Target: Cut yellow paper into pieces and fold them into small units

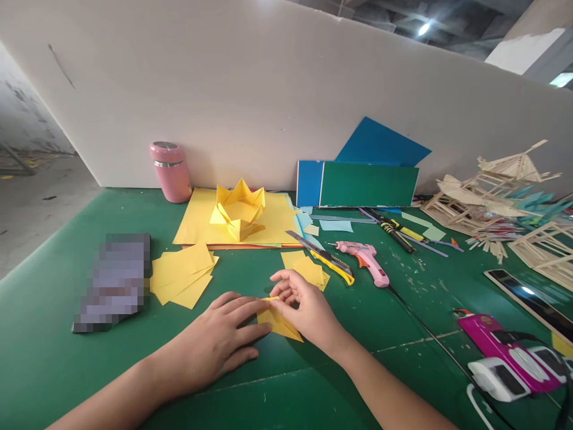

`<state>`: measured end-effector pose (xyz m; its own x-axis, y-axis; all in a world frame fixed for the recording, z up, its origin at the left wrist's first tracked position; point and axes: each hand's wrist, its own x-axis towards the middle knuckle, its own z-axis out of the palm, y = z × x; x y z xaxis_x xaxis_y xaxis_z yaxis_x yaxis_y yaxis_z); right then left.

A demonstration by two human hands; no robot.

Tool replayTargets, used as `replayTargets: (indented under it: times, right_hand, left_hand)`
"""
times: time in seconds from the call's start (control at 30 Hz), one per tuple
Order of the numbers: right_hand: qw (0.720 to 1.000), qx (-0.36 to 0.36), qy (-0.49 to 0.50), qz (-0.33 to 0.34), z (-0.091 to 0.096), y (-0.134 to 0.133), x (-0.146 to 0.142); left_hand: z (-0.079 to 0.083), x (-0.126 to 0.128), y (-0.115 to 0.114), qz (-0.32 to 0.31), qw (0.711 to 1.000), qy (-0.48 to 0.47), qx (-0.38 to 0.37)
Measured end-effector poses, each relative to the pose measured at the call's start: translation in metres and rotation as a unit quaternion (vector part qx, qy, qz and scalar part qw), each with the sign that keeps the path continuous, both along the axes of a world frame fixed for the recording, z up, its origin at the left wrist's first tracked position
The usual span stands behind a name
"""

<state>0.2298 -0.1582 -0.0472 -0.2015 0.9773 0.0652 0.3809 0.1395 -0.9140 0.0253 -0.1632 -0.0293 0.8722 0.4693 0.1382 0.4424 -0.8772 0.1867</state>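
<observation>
A small piece of folded yellow paper (284,327) lies on the green table in front of me. Flat beside it is my left hand (224,331), fingers spread, the tips resting on the paper's left edge. My right hand (308,307) pinches the upper edge of the same paper between thumb and curled fingers; part of the paper is hidden beneath it. Just behind that hand sit several yellow paper squares (299,263), and more yellow sheets (183,272) are fanned out to the left. A folded yellow paper crown-like ring (239,209) stands farther back on larger sheets (192,224).
A yellow utility knife (333,263) and a pink glue gun (369,263) with a black cord lie right of centre. Farther right are a phone (528,295), a magenta power strip (505,346) and stick models (465,203). A pink flask (172,173) stands back left.
</observation>
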Motion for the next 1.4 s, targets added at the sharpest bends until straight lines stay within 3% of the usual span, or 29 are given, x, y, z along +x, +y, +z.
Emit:
replayTargets:
  times: [0.47,0.7,0.97,1.2,1.3,1.4]
  right_hand:
    - [0.993,0.112,-0.026,-0.004,-0.012,-0.002,-0.006]
    - [0.999,0.032,-0.002,0.007,-0.002,-0.001,0.005]
    - [0.999,-0.019,-0.041,0.0,0.003,0.0,0.011]
    - [0.993,-0.114,-0.022,0.009,0.008,0.002,0.017]
    - [0.994,-0.091,-0.058,-0.009,0.006,0.001,0.012]
    - [0.993,-0.016,-0.114,-0.037,0.002,-0.002,0.005]
  left_hand:
    - [-0.003,0.0,0.001,-0.003,1.0,-0.013,-0.02]
    - [-0.003,0.0,0.0,0.003,1.0,-0.006,0.0]
    - [-0.006,-0.002,-0.001,0.005,1.0,-0.015,-0.009]
    - [-0.004,0.0,-0.001,0.005,1.0,-0.012,-0.009]
    - [-0.004,0.0,-0.001,-0.002,1.0,-0.008,-0.006]
    - [-0.004,0.0,-0.001,-0.004,1.0,-0.009,-0.005]
